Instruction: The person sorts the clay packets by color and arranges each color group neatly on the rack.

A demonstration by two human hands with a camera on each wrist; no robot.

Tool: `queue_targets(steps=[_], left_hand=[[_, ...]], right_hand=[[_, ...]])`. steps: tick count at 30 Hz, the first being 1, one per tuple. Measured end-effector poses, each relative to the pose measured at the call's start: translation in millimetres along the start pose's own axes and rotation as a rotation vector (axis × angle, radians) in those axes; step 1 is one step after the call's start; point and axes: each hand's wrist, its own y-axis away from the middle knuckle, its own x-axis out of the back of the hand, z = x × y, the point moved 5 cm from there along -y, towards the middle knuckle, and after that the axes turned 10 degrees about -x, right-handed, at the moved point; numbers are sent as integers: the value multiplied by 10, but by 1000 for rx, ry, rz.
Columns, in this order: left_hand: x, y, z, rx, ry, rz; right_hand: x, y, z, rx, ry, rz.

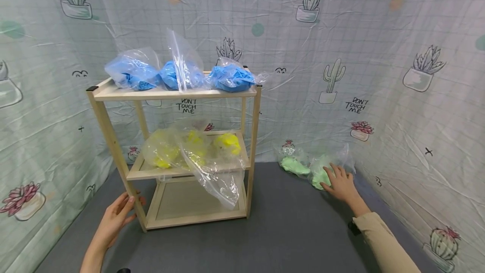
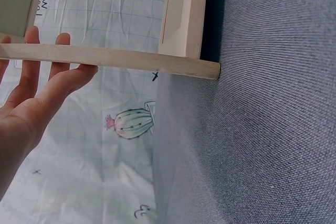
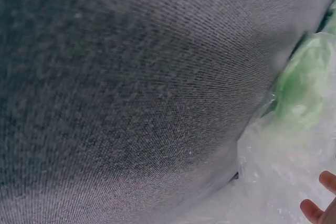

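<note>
A wooden three-tier shelf (image 1: 254, 146) stands on the grey table at the left. My left hand (image 1: 111, 222) grips its front left post low down, thumb on the near side and fingers behind; in the left wrist view the fingers wrap around the post (image 2: 131, 57). At the right, my right hand (image 1: 342, 185) reaches over a clear plastic bag with light green stuff (image 1: 320, 176), fingers spread. Whether the fingertips touch the bag, I cannot tell. A second green bag (image 1: 294, 166) lies left of it. In the right wrist view, green bag plastic (image 3: 307, 87) shows near the fingertips.
Clear bags with blue contents (image 1: 233, 77) sit along the top tier. Bags with yellow contents (image 1: 163, 153) lie on the middle tier, one plastic end hanging over its front edge. A cactus-print cloth (image 1: 295, 75) surrounds the dark grey table (image 1: 288, 231).
</note>
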Motion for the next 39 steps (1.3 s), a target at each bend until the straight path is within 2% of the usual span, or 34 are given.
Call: queue_targets(steps=[7, 13, 21, 26, 34, 39], left_hand=[[-4, 5, 3, -20, 6, -2], [-9, 2, 5, -14, -7, -2], [-14, 1, 11, -9, -14, 0], [-8, 8, 12, -6, -10, 4], [-1, 7, 3, 1, 1, 11], [-4, 4, -8, 6, 4, 13]], right_hand=[[-111, -56, -10, -26, 7, -118], [-221, -98, -13, -13, 54, -186], [-342, -107, 11, -1, 95, -172], [-386, -89, 29, -10, 95, -199], [-381, -46, 38, -8, 61, -243], [-345, 13, -11, 36, 52, -250]])
